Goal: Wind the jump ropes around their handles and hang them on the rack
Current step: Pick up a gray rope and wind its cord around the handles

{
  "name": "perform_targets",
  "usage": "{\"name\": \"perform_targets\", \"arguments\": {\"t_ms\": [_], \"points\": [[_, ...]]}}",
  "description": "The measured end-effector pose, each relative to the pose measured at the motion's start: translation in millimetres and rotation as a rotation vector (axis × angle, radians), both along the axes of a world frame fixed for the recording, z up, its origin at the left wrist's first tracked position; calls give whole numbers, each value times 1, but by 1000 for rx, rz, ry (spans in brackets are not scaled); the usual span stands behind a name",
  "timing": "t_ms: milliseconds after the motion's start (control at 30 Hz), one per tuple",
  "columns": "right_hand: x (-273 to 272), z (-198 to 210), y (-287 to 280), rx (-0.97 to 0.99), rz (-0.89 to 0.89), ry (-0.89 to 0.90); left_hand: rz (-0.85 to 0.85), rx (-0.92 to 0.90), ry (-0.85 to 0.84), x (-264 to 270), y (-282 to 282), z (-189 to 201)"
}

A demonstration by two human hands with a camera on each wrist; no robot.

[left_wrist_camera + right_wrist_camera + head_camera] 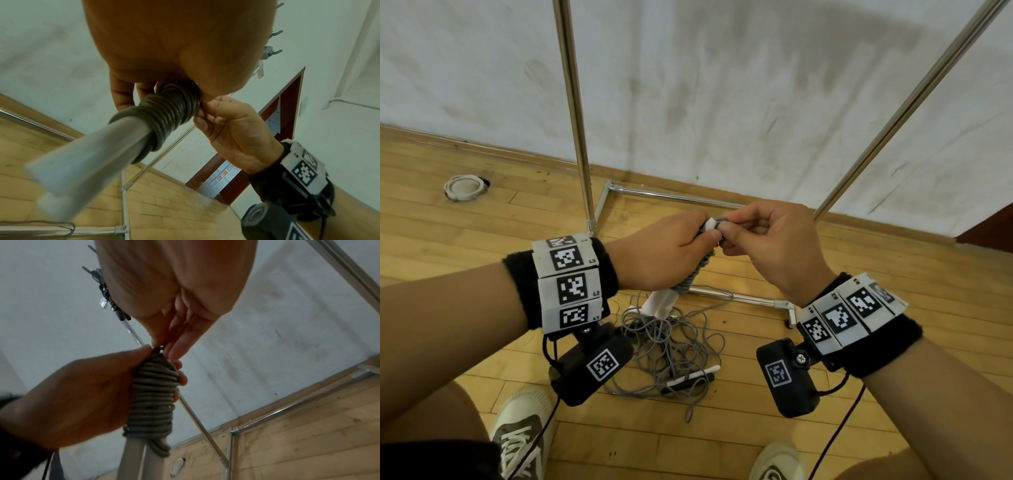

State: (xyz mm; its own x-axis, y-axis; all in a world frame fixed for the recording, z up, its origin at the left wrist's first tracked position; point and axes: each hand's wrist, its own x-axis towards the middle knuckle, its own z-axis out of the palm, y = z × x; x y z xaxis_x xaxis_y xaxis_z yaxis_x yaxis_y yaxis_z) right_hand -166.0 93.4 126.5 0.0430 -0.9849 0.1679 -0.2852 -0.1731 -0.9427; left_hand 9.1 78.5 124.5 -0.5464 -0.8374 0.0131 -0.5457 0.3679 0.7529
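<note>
A jump rope with white handles [659, 301] has its grey rope [693, 274] coiled tightly round them. My left hand [688, 240] grips the coiled part, holding the bundle upright over the floor. My right hand [736, 233] pinches the rope at the bundle's top end, right against the left thumb. The left wrist view shows the coil [164, 113] and the bare handles [86, 162] sticking out below. From the right wrist, the coil [154, 394] sits in the left hand [82, 394], with the right fingertips [174, 352] at its top.
A tangled pile of grey rope [678, 349] with black and white handles [691, 377] lies on the wooden floor between my shoes [520, 425]. The metal rack's poles [573, 102] and base bar [674, 195] stand ahead by the wall. Hooks [273, 34] show above.
</note>
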Motion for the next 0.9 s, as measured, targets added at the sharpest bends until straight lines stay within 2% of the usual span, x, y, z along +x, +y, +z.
{"name": "perform_targets", "arguments": {"t_ms": [100, 300, 500, 600, 733, 900], "points": [[0, -3, -1, -71, 33, 76, -1, -15, 3, 1, -3, -1], [-15, 5, -6, -30, 279, 43, -31, -12, 72, 8, -8, 1], [-15, 4, -9, -126, 187, 224, -76, 72, 132, 13, -11, 4], [-16, 6, -7, -164, 193, 308, -113, 56, 81, 16, -11, 5], [-17, 12, -5, -172, 205, 322, -105, -74, -38, 16, -13, 5], [-19, 16, -6, -126, 227, 336, -128, -102, -108, 20, -23, 6]]}}
